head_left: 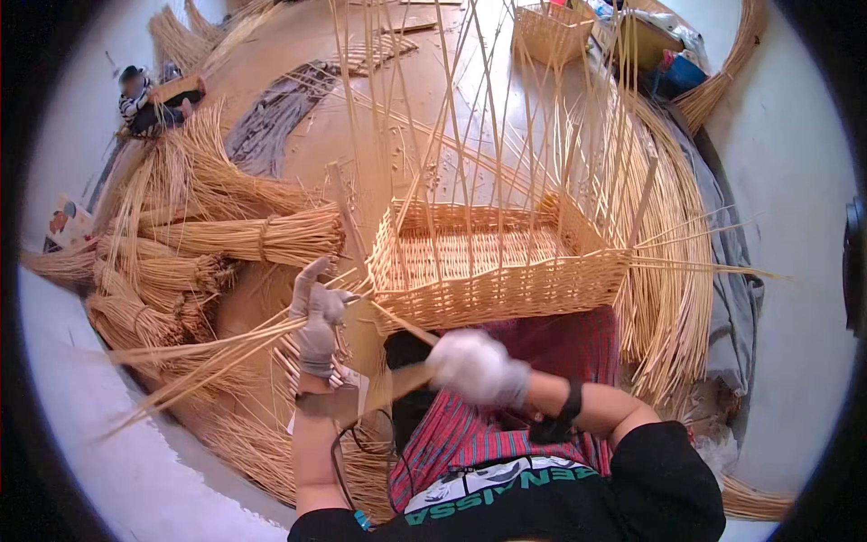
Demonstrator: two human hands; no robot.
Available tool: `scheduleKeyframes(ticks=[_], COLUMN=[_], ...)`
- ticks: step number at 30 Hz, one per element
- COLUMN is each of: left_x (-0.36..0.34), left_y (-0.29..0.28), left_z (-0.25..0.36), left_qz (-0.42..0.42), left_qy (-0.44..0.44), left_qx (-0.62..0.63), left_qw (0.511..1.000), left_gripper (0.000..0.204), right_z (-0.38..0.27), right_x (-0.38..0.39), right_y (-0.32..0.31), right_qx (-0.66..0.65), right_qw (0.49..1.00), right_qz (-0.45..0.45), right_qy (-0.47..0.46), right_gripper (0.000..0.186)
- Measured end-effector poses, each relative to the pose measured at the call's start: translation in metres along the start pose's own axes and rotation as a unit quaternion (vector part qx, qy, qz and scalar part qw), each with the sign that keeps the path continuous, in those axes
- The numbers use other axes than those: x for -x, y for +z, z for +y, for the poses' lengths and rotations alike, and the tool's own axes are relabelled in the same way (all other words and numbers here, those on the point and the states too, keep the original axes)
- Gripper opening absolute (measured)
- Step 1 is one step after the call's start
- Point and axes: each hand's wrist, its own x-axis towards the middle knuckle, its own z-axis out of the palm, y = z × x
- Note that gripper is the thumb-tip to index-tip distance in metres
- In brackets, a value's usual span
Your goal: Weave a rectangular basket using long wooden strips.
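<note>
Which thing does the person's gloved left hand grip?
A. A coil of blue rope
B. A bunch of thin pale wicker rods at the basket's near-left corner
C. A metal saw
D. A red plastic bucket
B: the left hand closes on a bunch of thin pale wicker rods fanning leftward beside the rectangular half-woven wicker basket.

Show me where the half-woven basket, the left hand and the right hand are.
half-woven basket (506, 291): head view, front woven wall.
left hand (317, 318): head view, back of glove.
right hand (476, 365): head view, gloved knuckles.
</note>
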Motion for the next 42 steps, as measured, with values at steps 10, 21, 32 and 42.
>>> scheduleKeyframes(ticks=[10,21,32,42], left_x=[0.070,0.024,0.016,0.040], left_y=[0.040,0.048,0.060,0.057], left_z=[-0.071,-0.090,-0.083,-0.089], left_qz=[0.255,0.109,0.182,0.197], left_qy=[0.037,-0.160,-0.197,-0.154], left_qx=[0.038,-0.109,-0.047,-0.129], left_qw=[0.965,0.975,0.962,0.960], left_gripper=[0.029,0.069,0.046,0.031], right_z=[0.095,0.083,0.095,0.107], right_x=[-0.003,-0.011,-0.207,0.030], right_y=[-0.058,-0.045,-0.020,-0.069], right_qx=[-0.203,0.085,0.242,-0.276], right_qw=[0.927,0.912,0.940,0.858], right_qz=[0.178,0.227,0.071,0.365], right_qy=[0.260,0.331,0.231,0.233], right_gripper=[0.011,0.010,0.029,0.017])
